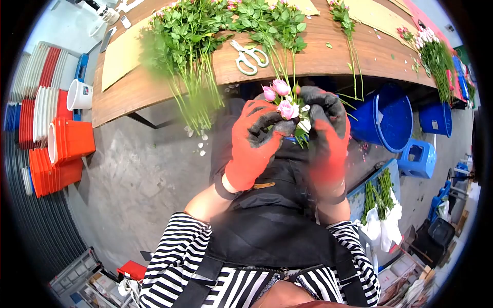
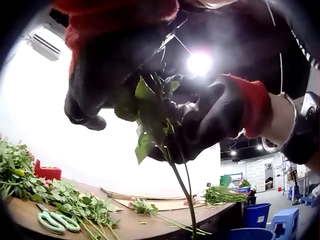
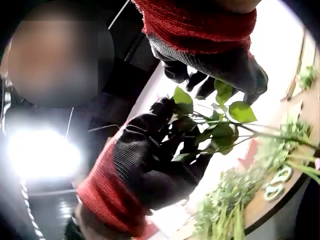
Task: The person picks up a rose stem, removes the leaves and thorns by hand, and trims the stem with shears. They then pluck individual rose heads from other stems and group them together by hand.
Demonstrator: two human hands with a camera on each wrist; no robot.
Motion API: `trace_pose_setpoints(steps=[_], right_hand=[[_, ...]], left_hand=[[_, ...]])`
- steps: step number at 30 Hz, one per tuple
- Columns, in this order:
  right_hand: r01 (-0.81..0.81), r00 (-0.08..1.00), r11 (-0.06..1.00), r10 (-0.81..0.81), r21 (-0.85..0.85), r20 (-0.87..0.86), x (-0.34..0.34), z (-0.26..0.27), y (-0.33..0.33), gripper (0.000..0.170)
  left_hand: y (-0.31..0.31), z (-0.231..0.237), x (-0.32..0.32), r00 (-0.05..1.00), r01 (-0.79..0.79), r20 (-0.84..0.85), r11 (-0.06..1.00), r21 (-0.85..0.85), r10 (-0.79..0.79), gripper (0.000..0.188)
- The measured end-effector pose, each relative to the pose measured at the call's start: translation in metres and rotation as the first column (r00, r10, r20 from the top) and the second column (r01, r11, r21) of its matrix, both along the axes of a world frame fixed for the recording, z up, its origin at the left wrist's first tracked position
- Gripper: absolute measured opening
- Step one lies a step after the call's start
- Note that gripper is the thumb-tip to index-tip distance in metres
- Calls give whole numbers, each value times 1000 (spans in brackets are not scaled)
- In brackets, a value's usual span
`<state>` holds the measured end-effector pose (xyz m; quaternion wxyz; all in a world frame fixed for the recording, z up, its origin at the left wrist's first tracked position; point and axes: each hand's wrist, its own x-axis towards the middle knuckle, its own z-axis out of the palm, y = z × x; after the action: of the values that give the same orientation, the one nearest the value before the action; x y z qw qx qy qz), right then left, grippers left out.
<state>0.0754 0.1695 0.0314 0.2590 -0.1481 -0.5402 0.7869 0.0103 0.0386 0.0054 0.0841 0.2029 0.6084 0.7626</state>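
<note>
My left hand point(image 1: 257, 138), in a red glove with black fingers, grips a pink rose stem just under its open blooms point(image 1: 281, 88). On the other side, my right hand point(image 1: 328, 133), gloved alike, has its curled fingers and thumb against the same rose, beside some whitish petals point(image 1: 304, 123). The left wrist view shows green leaves point(image 2: 145, 105) between both hands, with a thin stem point(image 2: 186, 192) running down below them. In the right wrist view, leaves point(image 3: 242, 111) show in the space between the two gloves; dark glove fingers hide part of the stem.
Leafy rose bunches point(image 1: 187, 46) lie on the wooden table point(image 1: 334, 64), by pale-green-handled scissors point(image 1: 249, 57). Blue buckets point(image 1: 382, 118) and a blue stool point(image 1: 417, 158) stand at the right, orange crates point(image 1: 74, 141) at the left. White-wrapped bundles point(image 1: 380, 228) sit near my right elbow.
</note>
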Motion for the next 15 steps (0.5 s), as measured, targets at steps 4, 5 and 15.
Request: trace_pose_setpoints(steps=[4,5,15], right_hand=[[-12,1000,946,15,324,-8,5,7,-5,42],[5,1000,894,5,448,-20,4,4,-6,43],[29,998,971,-39,-238,-39,-6,-10,-1,32]], left_hand=[[-3,1,-5,980,28,-191,992,-127,-53,30],[-3,1,-6,967,46,-240,987,-154,-83,30],[0,-1,2,994,27,-104,995,-92,-37,31]])
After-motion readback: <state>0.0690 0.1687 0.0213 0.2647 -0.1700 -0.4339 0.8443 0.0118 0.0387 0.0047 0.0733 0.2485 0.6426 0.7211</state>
